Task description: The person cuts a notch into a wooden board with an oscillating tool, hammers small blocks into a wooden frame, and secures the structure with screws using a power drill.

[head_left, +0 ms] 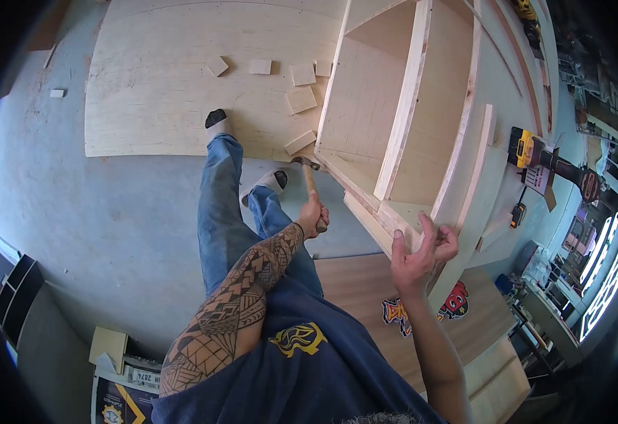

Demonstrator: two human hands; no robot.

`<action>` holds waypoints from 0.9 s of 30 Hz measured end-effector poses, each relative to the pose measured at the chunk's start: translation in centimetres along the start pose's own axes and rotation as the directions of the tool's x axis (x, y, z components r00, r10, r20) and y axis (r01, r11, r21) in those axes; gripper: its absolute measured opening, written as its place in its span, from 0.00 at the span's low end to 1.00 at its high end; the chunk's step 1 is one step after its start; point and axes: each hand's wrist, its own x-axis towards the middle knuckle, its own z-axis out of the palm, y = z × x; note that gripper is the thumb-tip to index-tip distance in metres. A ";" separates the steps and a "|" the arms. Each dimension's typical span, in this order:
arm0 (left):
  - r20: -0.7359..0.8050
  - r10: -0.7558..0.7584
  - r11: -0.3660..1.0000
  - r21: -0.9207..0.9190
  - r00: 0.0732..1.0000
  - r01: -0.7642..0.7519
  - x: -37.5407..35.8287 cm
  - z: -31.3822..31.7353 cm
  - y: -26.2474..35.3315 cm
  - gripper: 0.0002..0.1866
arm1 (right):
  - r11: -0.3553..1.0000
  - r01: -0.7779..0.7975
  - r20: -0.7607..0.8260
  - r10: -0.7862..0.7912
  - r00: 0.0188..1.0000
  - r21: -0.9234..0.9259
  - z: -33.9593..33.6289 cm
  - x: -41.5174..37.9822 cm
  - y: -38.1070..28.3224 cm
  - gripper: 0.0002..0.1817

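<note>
My left hand (312,215) is wrapped round the wooden handle of a claw hammer (310,180), whose dark metal head is beside the lower corner of a pale wooden cabinet frame (399,120). My right hand (425,256) has its thumb and fingers apart at the near end of that frame, by the edge of a light board; exact contact is hard to make out. Several small wood blocks (301,99) lie on a large plywood sheet (153,85) past my feet. One block (300,143) sits close to the hammer head.
A yellow and black cordless power tool (553,164) rests on the panel at right, with a smaller black and yellow item (517,215) nearby. Below the frame is a brown wood-grain surface (358,283) with stickers. My feet stand around the plywood's edge on the grey floor (146,212).
</note>
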 end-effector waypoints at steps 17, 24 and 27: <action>-0.039 0.167 0.902 0.410 0.985 -0.137 -3.0 2.1 3.9 0.30 | 1.000 -0.003 -0.007 0.003 1.000 -0.010 0.1 -0.1 0.3 0.27; 0.037 0.184 0.657 0.738 0.982 -0.151 -4.9 1.0 3.9 0.31 | 1.000 0.003 -0.024 -0.002 1.000 0.016 0.1 0.1 0.2 0.27; 0.059 0.213 0.579 0.796 0.975 -0.175 -4.4 0.6 4.3 0.35 | 0.986 -0.011 0.003 0.012 1.000 -0.165 -0.2 0.1 -1.0 0.28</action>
